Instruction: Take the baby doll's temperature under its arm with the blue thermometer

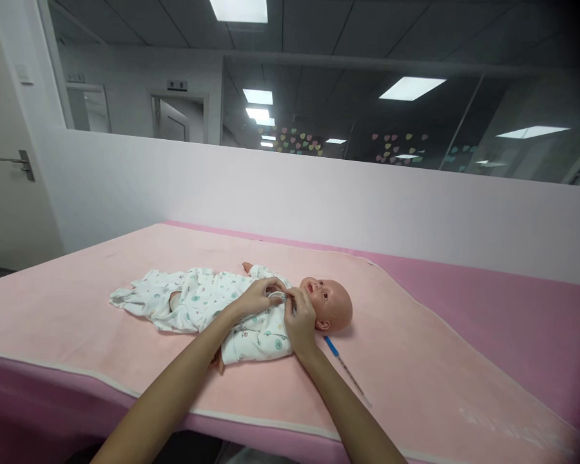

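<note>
A baby doll (329, 301) lies on its back on a pale pink blanket (101, 290), head to the right, dressed in a white printed romper (198, 299). My left hand (258, 296) and my right hand (299, 319) meet at the doll's chest, just below its chin. Both pinch the romper's neckline, fingers closed on the fabric. A thin thermometer (345, 368) with a blue end lies on the blanket to the right of my right forearm, untouched.
The blanket covers a darker pink padded table (488, 290) against a white partition wall (319, 193) with glass above. A door (9, 167) stands at the far left. The table's front edge runs under my forearms.
</note>
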`<state>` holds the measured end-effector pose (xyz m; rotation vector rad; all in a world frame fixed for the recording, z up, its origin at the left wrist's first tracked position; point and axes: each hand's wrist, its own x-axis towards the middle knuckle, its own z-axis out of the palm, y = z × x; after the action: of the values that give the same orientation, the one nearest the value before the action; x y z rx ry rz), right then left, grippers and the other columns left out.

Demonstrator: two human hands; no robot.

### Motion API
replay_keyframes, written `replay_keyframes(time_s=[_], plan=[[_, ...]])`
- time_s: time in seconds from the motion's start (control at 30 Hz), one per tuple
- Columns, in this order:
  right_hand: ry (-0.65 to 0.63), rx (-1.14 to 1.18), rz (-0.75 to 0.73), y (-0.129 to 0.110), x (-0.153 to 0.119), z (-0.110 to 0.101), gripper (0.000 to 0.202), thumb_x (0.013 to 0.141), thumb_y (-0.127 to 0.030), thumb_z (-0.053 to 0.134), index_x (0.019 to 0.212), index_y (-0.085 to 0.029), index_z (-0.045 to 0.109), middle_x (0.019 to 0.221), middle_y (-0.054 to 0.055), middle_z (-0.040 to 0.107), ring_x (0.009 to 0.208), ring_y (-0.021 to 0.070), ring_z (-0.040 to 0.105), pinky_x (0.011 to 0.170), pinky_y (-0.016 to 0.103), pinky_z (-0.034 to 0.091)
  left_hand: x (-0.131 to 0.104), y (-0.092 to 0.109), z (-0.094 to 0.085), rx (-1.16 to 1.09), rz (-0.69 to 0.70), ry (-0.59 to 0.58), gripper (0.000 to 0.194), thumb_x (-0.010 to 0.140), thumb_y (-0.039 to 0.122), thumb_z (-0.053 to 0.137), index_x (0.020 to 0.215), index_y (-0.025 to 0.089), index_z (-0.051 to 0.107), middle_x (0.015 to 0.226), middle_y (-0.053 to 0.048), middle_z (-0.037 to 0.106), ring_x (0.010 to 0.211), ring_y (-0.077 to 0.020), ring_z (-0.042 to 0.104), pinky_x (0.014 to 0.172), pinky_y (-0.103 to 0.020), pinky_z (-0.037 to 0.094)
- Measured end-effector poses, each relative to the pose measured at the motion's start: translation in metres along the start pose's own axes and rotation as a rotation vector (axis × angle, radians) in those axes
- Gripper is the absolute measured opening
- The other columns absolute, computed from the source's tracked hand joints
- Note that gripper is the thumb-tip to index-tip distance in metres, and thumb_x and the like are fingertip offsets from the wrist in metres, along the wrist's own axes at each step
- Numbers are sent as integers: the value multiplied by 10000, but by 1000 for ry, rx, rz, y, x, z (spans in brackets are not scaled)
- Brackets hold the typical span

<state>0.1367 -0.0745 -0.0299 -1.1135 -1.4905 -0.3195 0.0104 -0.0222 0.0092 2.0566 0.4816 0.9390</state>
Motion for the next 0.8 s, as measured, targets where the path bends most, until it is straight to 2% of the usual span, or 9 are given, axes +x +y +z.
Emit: replay_keyframes(time_s=[0.1, 0.2, 0.37, 0.5, 0.63, 0.8], plan=[[-26, -1, 8, -1, 0, 0, 133, 822, -134, 405, 839, -184, 526, 790, 20, 565, 757, 127, 518, 693, 252, 433, 0, -2, -4, -78, -49, -10, 221, 697, 222, 571, 904, 145, 585, 813, -39, 605, 791, -131, 543, 709, -233, 409], [-69, -28, -14, -1, -2, 0, 111, 829, -175, 421, 849, -183, 529, 801, 29, 577, 779, 142, 521, 716, 268, 426, -4, -7, -16, -232, -177, -22, 292, 680, 236, 607, 957, 150, 573, 839, -54, 624, 797, -138, 563, 708, -236, 417], [-156, -120, -60, -4, -3, -2, 149, 813, -204, 438, 914, -174, 544, 873, 50, 586, 856, 171, 503, 787, 304, 402, -19, -17, -39, -390, -274, 56, 303, 688, 286, 622, 948, 141, 564, 895, -81, 639, 864, -155, 577, 782, -267, 422], [-253, -173, -137, -12, 6, 1, 179, 775, -196, 465, 927, -182, 559, 865, 42, 585, 857, 172, 494, 810, 318, 365, -25, -16, -42, -275, -241, 57, 324, 667, 294, 643, 935, 121, 585, 868, -90, 638, 843, -163, 581, 785, -281, 427], [-348, -206, -203, -17, 22, 13, 54, 731, -182, 478, 736, -177, 531, 723, 27, 548, 739, 158, 471, 718, 297, 349, -25, -11, -39, -215, -169, 27, 311, 665, 269, 637, 931, 109, 610, 827, -78, 633, 794, -143, 575, 758, -260, 424], [-327, -165, -205, -16, 26, 22, 51, 684, -139, 442, 650, -176, 436, 655, 18, 480, 660, 146, 416, 626, 273, 316, -25, -9, -40, -247, -161, -8, 332, 665, 263, 636, 963, 120, 605, 803, -66, 626, 760, -130, 566, 711, -234, 418]])
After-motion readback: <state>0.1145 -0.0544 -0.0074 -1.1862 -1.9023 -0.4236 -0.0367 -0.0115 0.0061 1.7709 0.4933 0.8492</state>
